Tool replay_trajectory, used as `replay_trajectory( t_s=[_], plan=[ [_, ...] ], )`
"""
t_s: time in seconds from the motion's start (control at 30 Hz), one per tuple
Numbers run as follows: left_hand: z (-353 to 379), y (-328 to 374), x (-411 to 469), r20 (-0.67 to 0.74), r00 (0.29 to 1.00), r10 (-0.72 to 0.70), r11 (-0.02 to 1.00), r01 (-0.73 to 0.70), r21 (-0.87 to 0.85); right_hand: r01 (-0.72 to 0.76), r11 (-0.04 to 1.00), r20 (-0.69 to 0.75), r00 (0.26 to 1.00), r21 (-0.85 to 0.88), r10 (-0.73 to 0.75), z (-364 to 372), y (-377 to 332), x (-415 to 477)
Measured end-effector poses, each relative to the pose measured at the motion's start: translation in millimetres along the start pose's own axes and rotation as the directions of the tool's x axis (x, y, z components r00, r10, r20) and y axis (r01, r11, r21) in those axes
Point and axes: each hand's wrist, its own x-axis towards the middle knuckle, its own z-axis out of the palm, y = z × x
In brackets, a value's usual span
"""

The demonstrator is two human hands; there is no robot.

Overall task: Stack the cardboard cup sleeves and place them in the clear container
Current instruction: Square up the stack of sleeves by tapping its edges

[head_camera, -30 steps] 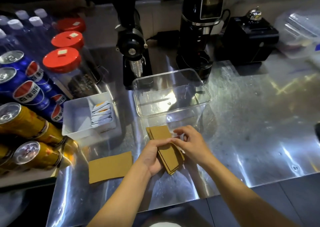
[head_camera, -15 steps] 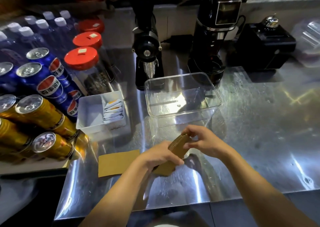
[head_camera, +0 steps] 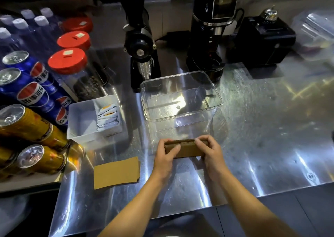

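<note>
Leftward, well clear of the left hand (head_camera: 165, 157), one loose sleeve (head_camera: 116, 172) lies flat. Both hands, left and right hand (head_camera: 210, 152), clamp the stack (head_camera: 187, 149) on edge, one at each end. Just beyond the knuckles stands the container (head_camera: 180, 99), empty. Cardboard looks light, stiff, apt to fan; pinching both ends seems best.

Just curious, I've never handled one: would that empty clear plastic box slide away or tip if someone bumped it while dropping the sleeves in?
The empty clear plastic box probably slides easily on the shiny steel counter. Its thin walls suggest it is light. Its wide, low shape makes tipping unlikely.
</note>
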Motion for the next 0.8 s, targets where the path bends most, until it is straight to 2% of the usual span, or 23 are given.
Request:
replay_trajectory(
  t_s=[0.1, 0.2, 0.3, 0.43, 0.47, 0.53, 0.57, 0.63, 0.7, 0.8],
  plan=[
    [9.7, -3.9, -1.5, -0.109, 0.994, 0.004, 0.993, -0.016, -0.115, 0.046, 0.999, -0.163, 0.986, 0.001, -0.045, 10.9, 2.4, -0.5],
    [15.7, -2.2, 0.8, -0.218, 0.975, 0.05, 0.992, -0.073, -0.102, 0.089, 0.996, -0.166, 0.982, -0.026, -0.092, 13.5, 0.1, 1.2],
    [15.3, -1.6, 3.9, -0.25, 0.965, 0.079, 0.988, -0.109, -0.109, 0.116, 0.993, -0.138, 0.983, -0.034, -0.119, 12.0, 1.2, 1.4],
    [11.6, -1.0, 4.8, -0.207, 0.976, 0.075, 0.996, -0.083, -0.031, 0.112, 0.985, -0.138, 0.982, -0.128, -0.13, 13.5, 8.6, 3.2],
    [9.9, 0.9, 4.7, -0.167, 0.984, 0.068, 0.997, -0.073, -0.025, 0.111, 0.985, -0.145, 0.981, -0.136, -0.13, 14.2, 9.2, 4.6],
    [4.4, 4.3, 2.8, -0.002, 1.0, 0.003, 0.999, -0.004, -0.05, 0.114, 0.982, -0.16, 0.978, -0.151, -0.138, 14.5, 9.3, 6.4],
    [-0.7, 3.5, 2.1, 0.068, 0.997, -0.022, 1.0, 0.023, -0.008, 0.12, 0.98, -0.16, 0.976, -0.158, -0.145, 13.8, 9.9, 7.1],
    [-11.7, 2.4, -0.2, 0.152, 0.988, -0.028, 0.973, -0.008, 0.232, 0.137, 0.973, -0.146, 0.975, -0.186, -0.165, 11.3, 12.0, 7.6],
    [-16.9, -1.0, -2.3, 0.144, 0.989, 0.011, 0.899, -0.073, 0.432, 0.142, 0.965, -0.125, 0.977, -0.22, -0.172, 9.5, 13.4, 6.6],
    [-17.9, -8.6, -5.1, 0.115, 0.991, 0.074, 0.848, -0.123, 0.515, 0.152, 0.965, -0.113, 0.977, -0.215, -0.179, 8.5, 13.8, 5.3]
  ],
)
